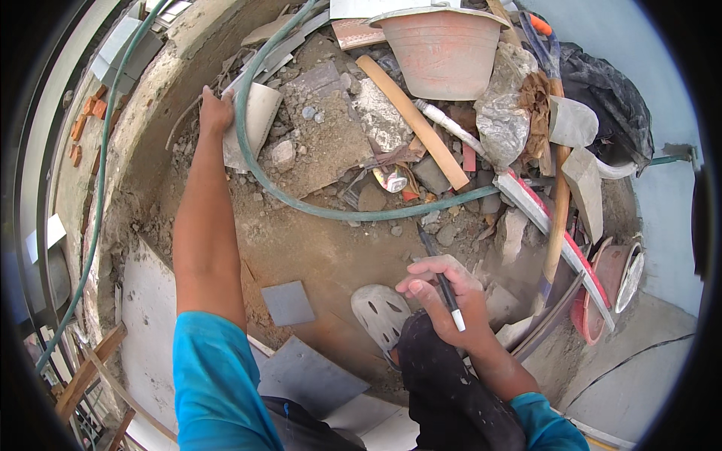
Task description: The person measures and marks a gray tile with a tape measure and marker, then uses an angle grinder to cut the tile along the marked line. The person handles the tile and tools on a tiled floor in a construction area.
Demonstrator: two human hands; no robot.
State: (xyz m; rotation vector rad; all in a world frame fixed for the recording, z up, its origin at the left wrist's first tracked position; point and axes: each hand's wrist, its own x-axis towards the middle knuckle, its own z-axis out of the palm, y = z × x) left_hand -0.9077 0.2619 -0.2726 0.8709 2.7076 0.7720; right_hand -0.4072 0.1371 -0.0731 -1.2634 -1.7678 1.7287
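Held in the right hand [472, 307], a marker [449, 295] stands above the dusty ground [331, 255], its long axis slanting from upper left to lower right; the slim dark end points away from the person, the white end back toward them. Bent fingers and thumb close around its barrel. The left hand [216, 111] reaches beside a pale curved piece [258, 120]; whether its fingers grip cannot be told.

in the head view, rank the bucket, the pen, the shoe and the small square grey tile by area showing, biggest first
1. Bucket
2. Shoe, partly hidden by the trouser leg
3. Small square grey tile
4. Pen in the right hand: longer than the tile, but very thin
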